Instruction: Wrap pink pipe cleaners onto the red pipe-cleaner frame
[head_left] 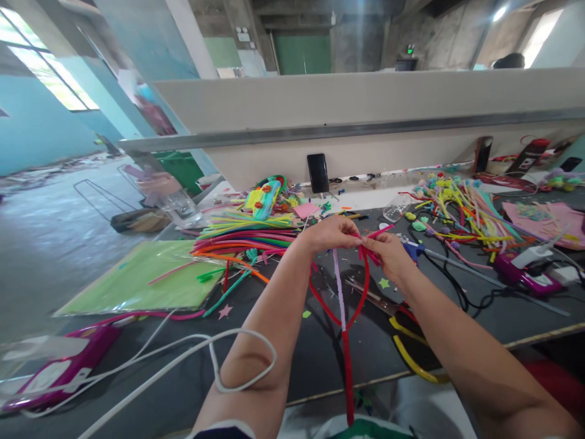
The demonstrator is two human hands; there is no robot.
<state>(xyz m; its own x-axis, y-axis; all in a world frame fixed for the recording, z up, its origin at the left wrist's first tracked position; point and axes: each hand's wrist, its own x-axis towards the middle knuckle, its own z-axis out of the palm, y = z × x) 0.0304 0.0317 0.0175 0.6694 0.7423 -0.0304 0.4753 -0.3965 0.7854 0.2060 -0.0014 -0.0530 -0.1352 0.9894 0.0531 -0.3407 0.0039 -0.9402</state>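
My left hand [336, 233] and my right hand [387, 251] meet over the table, both with fingertips pinched on pink-red pipe cleaners [380, 231]. Below them, a red pipe cleaner [367, 283] curves into a loop around a pale lilac stem [339, 283]. That stem runs down into a thick red wrapped handle [348, 378] near the table's front edge. Scissors with yellow-and-black handles [406, 350] lie under my right forearm, their blades partly behind the loop. A blue glue gun [414, 250] sits just beyond my right hand.
Bundled pipe cleaners [242, 238] lie left, beside a green sheet in plastic [150, 274]. A phone [317, 173] leans on the partition. More pipe cleaners [470, 210] and a purple power strip [525, 274] are right. White cables [183, 360] cross my left arm; another purple strip [68, 366] is front left.
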